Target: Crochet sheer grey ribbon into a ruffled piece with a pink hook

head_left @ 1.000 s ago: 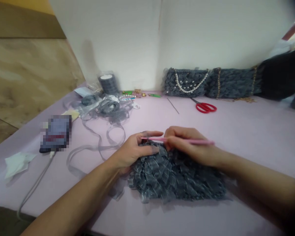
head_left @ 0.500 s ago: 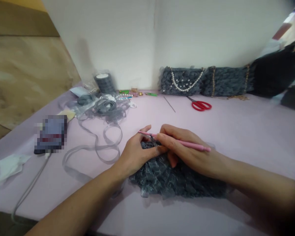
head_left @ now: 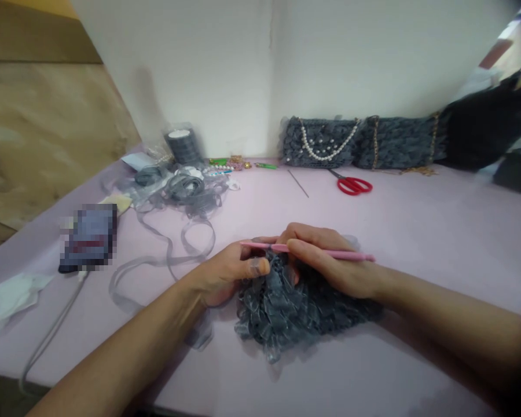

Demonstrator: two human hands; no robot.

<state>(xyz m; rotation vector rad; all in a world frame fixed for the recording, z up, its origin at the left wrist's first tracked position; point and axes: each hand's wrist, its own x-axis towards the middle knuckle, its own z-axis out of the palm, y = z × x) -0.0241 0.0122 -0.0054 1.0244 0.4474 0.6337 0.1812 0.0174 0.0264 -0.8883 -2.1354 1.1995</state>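
Observation:
My right hand grips a pink crochet hook like a pen, its tip pointing left. Dark grey ruffled crochet work, made of sheer ribbon, hangs beneath both hands and rests on the table. Its top edge is pinched by my left hand, the thumb lying on the near side and the other fingers mostly hidden behind. Something clear is wrapped round that thumb's tip. A dark loop sits on the hook's shaft near my left fingers. Loose grey ribbon curls over the table to the left.
Ribbon coils and a ribbon spool lie at the back left. Red-handled scissors and a thin metal rod lie beyond my hands. Two grey bags lean on the white panel. A corded phone is at left.
My left thumb has drawn back left and straightened, and its fingers have shifted behind the hook. The hook lies more level. The crochet work has bunched and turned slightly.

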